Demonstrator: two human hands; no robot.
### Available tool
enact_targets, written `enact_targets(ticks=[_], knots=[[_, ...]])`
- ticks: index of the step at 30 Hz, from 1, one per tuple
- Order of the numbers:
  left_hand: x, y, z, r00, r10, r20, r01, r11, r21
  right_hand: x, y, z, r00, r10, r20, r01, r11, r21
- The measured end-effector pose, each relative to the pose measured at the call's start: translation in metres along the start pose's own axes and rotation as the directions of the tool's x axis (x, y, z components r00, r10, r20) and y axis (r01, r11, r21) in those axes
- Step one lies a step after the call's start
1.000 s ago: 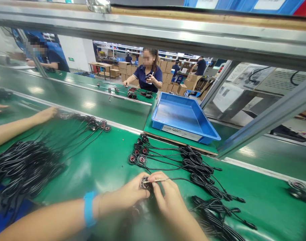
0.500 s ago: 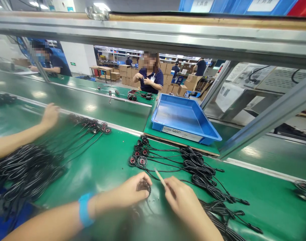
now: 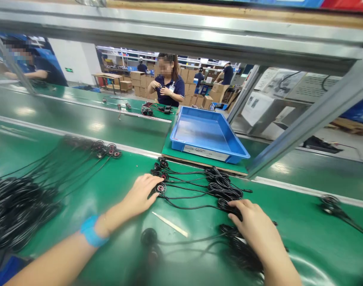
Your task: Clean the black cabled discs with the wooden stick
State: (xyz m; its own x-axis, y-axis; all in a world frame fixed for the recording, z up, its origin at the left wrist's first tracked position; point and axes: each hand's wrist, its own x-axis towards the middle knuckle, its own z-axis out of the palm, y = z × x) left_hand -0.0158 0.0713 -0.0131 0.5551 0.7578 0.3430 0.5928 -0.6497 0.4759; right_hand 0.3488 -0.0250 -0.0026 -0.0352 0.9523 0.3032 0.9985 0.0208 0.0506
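My left hand (image 3: 141,194) reaches forward, its fingertips closed on a round black and red part (image 3: 160,188) at the near end of a row of like parts (image 3: 162,169). Off to the right, my right hand (image 3: 252,228) curls its fingers over a coiled black cable (image 3: 225,203) joined to that part. Between the hands a thin pale stick (image 3: 170,224) lies loose on the green mat (image 3: 116,186). Another round black part (image 3: 148,236) with its cable lies close to me.
A blue tray (image 3: 207,137) stands behind the row. A heap of black cables (image 3: 17,206) lies at left, with more round parts (image 3: 110,150) beyond. A slanted metal post (image 3: 300,127) rises at right. A person in a dark shirt (image 3: 168,85) works across the belt.
My right hand has let go of the stick, which now lies on the mat. The left hand moved forward to the row, the right hand to the coil. The neighbour's arm left the view.
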Motion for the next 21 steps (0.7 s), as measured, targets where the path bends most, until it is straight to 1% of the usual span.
enact_targets(ticks=[2,4,7,10,13,15,16,18,19,20,21], knots=[[0.004,-0.005,0.006,0.999,0.032,0.033,-0.033,0.999,0.01,-0.005,0.01,0.002,0.998,0.01,0.063,-0.009,1.0,-0.021],[0.006,-0.006,0.01,0.999,0.036,0.034,-0.036,0.999,0.0,-0.005,0.01,0.004,0.996,0.023,0.083,-0.02,0.999,-0.04],[0.006,-0.005,0.012,0.999,0.023,0.027,-0.023,0.999,-0.023,0.0,0.005,0.007,0.996,0.025,0.088,-0.02,0.998,-0.055],[0.005,-0.004,0.011,1.0,-0.002,0.003,0.003,0.998,-0.062,0.006,0.002,0.004,0.998,-0.016,0.065,0.019,0.999,-0.042],[0.002,-0.003,0.006,0.998,-0.039,-0.049,0.032,0.989,-0.144,0.01,-0.003,-0.01,0.999,-0.047,-0.02,0.046,0.998,-0.034],[-0.001,0.0,0.002,0.995,-0.066,-0.08,0.047,0.973,-0.224,0.009,-0.011,-0.027,0.99,-0.062,-0.128,0.056,0.997,-0.055],[-0.003,0.002,0.0,0.994,-0.076,-0.084,0.05,0.962,-0.27,0.006,-0.015,-0.037,0.978,-0.071,-0.196,0.056,0.995,-0.078],[-0.007,0.007,-0.002,0.994,-0.083,-0.068,0.053,0.932,-0.36,-0.003,-0.021,-0.056,0.935,-0.096,-0.343,0.048,0.988,-0.145],[-0.009,0.01,-0.002,0.995,-0.08,-0.054,0.053,0.918,-0.394,-0.01,-0.022,-0.063,0.918,-0.112,-0.381,0.051,0.985,-0.166],[-0.011,0.014,-0.002,0.996,-0.078,-0.04,0.053,0.9,-0.432,-0.017,-0.02,-0.067,0.909,-0.149,-0.389,0.084,0.98,-0.179],[-0.012,0.017,-0.002,0.997,-0.078,-0.023,0.057,0.876,-0.479,-0.024,-0.017,-0.07,0.908,-0.194,-0.372,0.134,0.974,-0.182]])
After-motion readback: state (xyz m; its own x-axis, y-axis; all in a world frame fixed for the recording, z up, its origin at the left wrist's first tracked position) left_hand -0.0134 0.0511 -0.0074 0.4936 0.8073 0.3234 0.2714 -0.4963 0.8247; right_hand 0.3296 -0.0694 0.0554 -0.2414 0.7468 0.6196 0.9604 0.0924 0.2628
